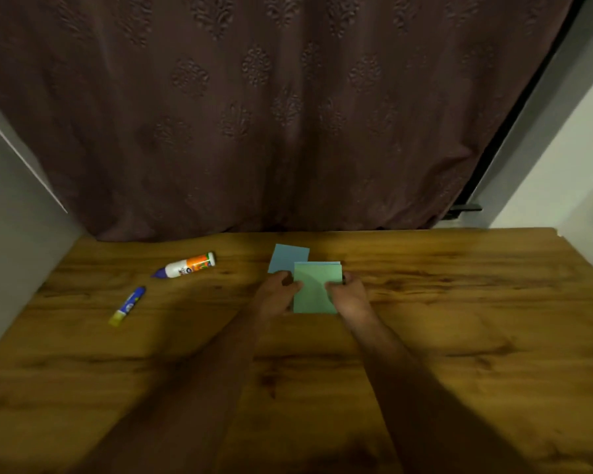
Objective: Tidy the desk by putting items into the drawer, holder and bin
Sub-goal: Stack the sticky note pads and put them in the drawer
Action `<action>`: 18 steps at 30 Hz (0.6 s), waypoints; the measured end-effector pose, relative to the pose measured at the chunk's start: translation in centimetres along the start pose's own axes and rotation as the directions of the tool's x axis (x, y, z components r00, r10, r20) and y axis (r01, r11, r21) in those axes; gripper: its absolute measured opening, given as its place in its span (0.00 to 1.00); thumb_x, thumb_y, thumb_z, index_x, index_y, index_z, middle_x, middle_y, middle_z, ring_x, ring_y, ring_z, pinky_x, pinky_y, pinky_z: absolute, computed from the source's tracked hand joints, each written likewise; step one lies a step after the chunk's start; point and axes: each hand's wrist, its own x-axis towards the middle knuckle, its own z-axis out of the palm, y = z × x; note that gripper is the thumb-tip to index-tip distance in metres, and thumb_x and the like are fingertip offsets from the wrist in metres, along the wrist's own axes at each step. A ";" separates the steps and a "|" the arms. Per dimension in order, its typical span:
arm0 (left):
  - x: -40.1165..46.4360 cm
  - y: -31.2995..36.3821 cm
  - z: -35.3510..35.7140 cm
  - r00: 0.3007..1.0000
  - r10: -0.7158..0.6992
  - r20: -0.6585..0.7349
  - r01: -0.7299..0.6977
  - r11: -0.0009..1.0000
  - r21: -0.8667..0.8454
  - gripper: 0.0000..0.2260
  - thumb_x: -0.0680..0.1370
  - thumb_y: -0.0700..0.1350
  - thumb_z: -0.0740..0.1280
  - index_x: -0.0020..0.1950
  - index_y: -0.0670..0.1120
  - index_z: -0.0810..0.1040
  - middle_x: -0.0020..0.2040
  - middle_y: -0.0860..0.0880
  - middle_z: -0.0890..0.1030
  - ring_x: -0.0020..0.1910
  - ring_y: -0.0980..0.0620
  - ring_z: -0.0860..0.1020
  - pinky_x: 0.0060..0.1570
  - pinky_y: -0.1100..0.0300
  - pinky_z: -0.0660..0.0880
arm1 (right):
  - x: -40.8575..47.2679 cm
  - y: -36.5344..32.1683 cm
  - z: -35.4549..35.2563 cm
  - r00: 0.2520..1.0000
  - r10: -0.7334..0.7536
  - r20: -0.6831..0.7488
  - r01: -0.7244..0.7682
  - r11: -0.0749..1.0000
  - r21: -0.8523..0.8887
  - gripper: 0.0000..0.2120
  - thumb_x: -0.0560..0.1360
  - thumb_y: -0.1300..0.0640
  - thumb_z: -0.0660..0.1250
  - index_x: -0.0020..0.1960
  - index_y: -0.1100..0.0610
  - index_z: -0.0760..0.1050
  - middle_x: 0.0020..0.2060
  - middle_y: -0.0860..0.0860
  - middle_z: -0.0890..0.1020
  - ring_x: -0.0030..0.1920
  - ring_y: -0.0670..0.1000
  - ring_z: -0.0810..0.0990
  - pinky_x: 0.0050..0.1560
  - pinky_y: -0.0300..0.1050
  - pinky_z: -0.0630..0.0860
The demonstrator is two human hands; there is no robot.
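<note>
At the far left of the counter (459,319) lie a glue stick (127,305) and, just beyond it, a glue bottle (185,265), both on their sides and well apart from the hands. Neither is touched yet.

The left hand (278,291) sits at the left edge of a green paper stack (315,289), its thumb laid over the top sheet and its fingers (283,278) curled at the edge. A blue sheet (286,256) shows behind and to the left of the stack, partly covered by it; whether the left hand also touches it I cannot tell. The right hand (348,295) grips the stack's right edge, thumb on top, the other fingers hidden beneath. So both hands are closed on the paper, which is held a little right of the counter's middle, toward the far side.

The step in hand looks like gathering loose papers into one pile. To do it well, I would square the green sheets against each other first, then slide the blue sheet under or onto them so all edges line up, keeping thumbs pressing lightly so thin sheets do not fan out or crease.

No drawer, holder or bin is in view, so the way to them cannot be judged. A dark curtain (288,114) hangs along the far edge, a wall closes the left side, and another stands at the far right. The near half and the right part of the counter offer open room for moving.
</note>
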 end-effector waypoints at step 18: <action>13.6 -0.7 -5.7 0.995 0.070 -0.077 -0.035 0.921 0.388 0.15 0.76 0.44 0.66 0.63 0.45 0.77 0.57 0.43 0.81 0.54 0.42 0.79 0.53 0.47 0.78 | 10.6 -4.1 8.1 0.996 0.051 -0.080 -0.074 0.946 -0.315 0.21 0.75 0.56 0.69 0.65 0.66 0.74 0.59 0.62 0.80 0.57 0.62 0.80 0.54 0.55 0.80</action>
